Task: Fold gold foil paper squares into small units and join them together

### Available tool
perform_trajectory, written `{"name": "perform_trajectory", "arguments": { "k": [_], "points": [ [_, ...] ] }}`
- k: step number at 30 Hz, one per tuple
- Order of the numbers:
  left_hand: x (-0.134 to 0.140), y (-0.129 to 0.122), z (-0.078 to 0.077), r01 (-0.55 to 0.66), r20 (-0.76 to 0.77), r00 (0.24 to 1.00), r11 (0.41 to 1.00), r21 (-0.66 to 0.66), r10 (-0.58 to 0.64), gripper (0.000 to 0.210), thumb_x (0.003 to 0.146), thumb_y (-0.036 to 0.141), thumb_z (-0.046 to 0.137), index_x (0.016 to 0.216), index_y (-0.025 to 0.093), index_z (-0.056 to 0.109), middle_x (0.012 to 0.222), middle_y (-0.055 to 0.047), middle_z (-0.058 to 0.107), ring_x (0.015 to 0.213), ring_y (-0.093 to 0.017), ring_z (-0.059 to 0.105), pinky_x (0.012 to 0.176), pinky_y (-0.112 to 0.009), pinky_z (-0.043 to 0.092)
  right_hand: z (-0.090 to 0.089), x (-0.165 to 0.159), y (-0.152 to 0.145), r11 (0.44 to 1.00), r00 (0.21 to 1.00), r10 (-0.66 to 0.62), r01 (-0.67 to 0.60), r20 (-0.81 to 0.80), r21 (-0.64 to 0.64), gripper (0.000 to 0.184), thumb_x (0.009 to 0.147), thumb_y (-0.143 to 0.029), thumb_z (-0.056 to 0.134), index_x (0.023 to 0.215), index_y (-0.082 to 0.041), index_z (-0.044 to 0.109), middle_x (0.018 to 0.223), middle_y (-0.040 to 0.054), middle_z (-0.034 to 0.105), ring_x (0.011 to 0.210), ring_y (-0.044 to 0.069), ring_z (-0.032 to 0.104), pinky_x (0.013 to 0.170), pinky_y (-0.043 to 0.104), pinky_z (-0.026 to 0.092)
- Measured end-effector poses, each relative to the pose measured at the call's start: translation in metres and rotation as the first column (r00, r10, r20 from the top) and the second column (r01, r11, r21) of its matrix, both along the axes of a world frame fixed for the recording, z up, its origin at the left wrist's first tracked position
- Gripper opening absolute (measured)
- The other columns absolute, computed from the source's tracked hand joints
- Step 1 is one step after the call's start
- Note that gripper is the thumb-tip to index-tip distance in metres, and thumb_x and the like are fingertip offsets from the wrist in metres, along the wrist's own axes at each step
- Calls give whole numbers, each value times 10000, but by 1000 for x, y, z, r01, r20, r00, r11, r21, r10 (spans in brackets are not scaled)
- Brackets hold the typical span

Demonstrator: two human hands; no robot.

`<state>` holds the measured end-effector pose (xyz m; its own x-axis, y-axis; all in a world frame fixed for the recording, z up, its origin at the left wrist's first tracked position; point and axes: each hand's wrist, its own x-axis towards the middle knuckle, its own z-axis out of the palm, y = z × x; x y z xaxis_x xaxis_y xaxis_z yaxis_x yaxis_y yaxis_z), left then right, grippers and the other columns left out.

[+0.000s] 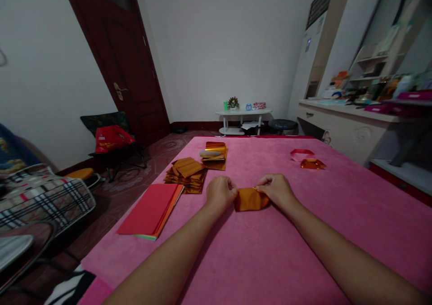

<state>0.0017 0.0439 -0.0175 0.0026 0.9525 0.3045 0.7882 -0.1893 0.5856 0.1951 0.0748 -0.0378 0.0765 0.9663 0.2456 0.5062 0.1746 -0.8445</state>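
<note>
Between my two hands is a small sheet of gold foil paper [251, 200], orange-gold and partly folded, just over the pink cloth [236, 260]. My left hand [221, 191] pinches its upper left corner, fingers closed. At the upper right edge, my right hand [276, 189] grips it between thumb and fingers. Left of my hands lies a thick pile of gold paper sheets [187, 172]. Behind that pile sits a smaller stack of shiny gold paper [216, 151] with a grey oval object [209, 154] on top.
Red and coloured paper sheets [148, 208] lie at the table's left edge. On the right are a pink ribbon-like loop [302, 153] and a folded gold paper piece [312, 163]. A black stool [283, 124] and a low white table [243, 113] stand beyond the far edge.
</note>
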Motion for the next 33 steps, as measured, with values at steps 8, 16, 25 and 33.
{"name": "perform_trajectory", "arguments": {
  "k": [8,16,25,33],
  "points": [
    [9,-12,3,-42,-205,978,999,-18,37,99,692,249,619,757,236,692,748,-40,689,731,-199,617,609,-256,387,9,-5,-8,997,957,-36,14,286,79,67,580,-142,630,558,-204,645,581,13,660,538,146,594,487,227,403],
    [7,-4,-6,144,-145,980,989,30,-139,242,738,150,513,800,279,709,853,-26,682,823,-192,611,720,-270,421,4,-6,-3,995,942,-10,-23,336,93,90,574,-116,598,549,-198,624,575,5,643,517,123,561,473,210,364],
    [19,-3,-1,48,-87,995,999,-24,-50,189,682,406,644,647,232,708,639,-46,667,598,-186,579,607,-278,382,4,-6,-3,996,948,-7,-21,317,83,108,564,-99,600,547,-204,621,569,-2,634,510,116,550,472,205,357],
    [15,9,-4,35,-70,997,997,-74,-41,269,585,454,745,700,229,652,696,-7,658,640,-159,574,598,-245,357,2,-5,-2,998,966,3,-18,259,56,82,571,-124,628,545,-202,628,556,-3,629,498,112,545,453,198,351]
  ]
}}
